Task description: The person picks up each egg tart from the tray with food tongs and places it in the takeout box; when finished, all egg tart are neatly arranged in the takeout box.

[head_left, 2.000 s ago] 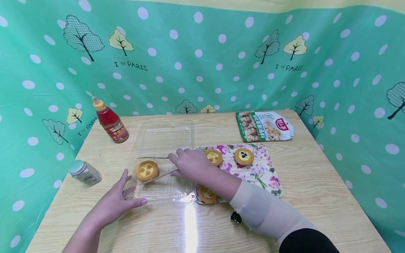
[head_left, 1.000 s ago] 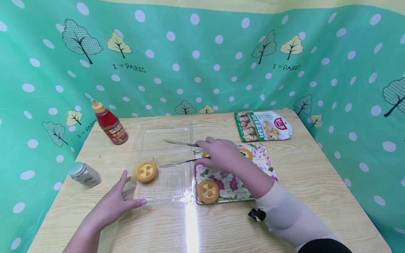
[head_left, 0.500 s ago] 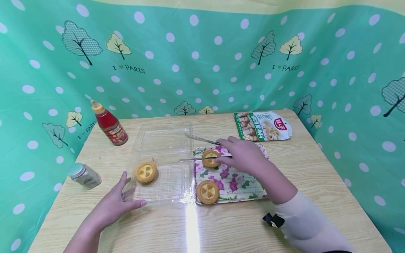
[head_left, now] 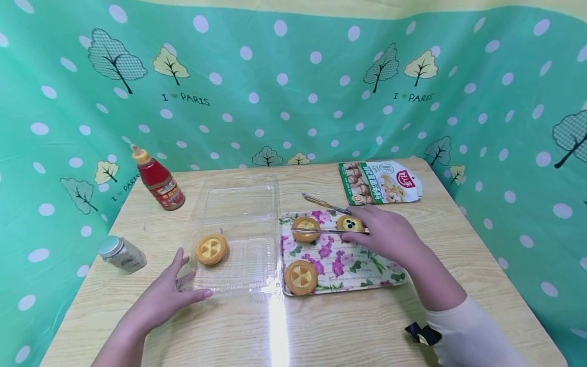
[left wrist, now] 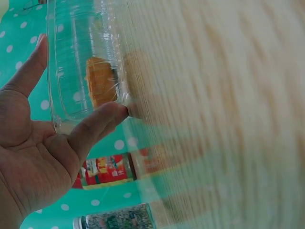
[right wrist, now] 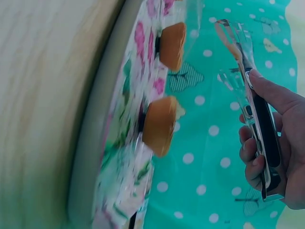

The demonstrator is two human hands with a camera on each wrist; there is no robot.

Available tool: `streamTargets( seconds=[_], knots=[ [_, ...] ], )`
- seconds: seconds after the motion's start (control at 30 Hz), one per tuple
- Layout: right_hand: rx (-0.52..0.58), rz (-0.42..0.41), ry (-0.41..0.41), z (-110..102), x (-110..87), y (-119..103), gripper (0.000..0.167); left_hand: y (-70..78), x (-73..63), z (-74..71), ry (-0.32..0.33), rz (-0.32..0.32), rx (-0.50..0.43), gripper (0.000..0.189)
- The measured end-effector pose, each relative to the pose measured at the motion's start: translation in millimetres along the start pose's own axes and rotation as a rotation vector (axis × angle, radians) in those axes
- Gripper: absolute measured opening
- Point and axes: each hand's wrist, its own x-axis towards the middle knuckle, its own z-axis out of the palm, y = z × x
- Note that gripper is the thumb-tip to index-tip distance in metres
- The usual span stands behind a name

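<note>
My right hand holds a pair of metal food tongs with dark handle panels, its thumb on one side and fingers round the other. The tongs' arms are spread apart with nothing between them, over the far part of the flowered tray. Under them, in the head view, are a tart with a cross pattern and a blueberry-topped tart. My left hand, thumb and fingers spread, touches the near left corner of a clear plastic clamshell box. One egg tart sits inside the box.
Another tart lies at the tray's near left corner. A red sauce bottle stands at the back left, with a seasoning jar nearer. A food packet lies behind the tray. The box's lid lies open toward the back.
The tongs have left the egg tart in the box, and my right hand has moved right with them over the tray. My left hand has stayed at the box's corner.
</note>
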Motion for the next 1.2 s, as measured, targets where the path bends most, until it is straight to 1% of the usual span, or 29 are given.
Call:
streamTargets(
  seconds=[0.1,0.23,0.5,0.67,0.73,0.87,0.97,1.2],
  knots=[
    [0.011,0.025,0.005,0,-6.7,9,0.078,0.5,-0.1,-0.4,0.002,-0.003,0.004,0.129],
    [-0.008,0.053,0.007,1,-15.1,21,0.084,1.7,-0.4,-1.1,0.002,0.006,-0.001,0.129],
    [-0.028,0.111,-0.01,5,-28.8,43,0.081,2.3,-0.1,-1.3,0.003,0.011,-0.005,0.129],
    [-0.012,0.133,-0.024,7,-37.0,53,0.091,1.5,0.2,-1.0,0.003,0.006,0.0,0.129],
    [-0.009,0.143,-0.034,7,-40.1,56,0.092,1.3,0.2,-1.0,0.003,0.006,0.002,0.129],
    [0.0,0.171,-0.042,9,-45.7,63,0.081,1.1,0.4,-1.0,0.001,0.009,-0.001,0.129],
    [0.008,0.186,-0.05,12,-49.4,68,0.077,0.9,0.1,-0.5,0.001,0.007,-0.003,0.129],
    [0.018,0.2,-0.068,20,-57.8,77,0.078,1.5,-1.0,-0.4,0.003,-0.001,-0.006,0.129]
  ],
)
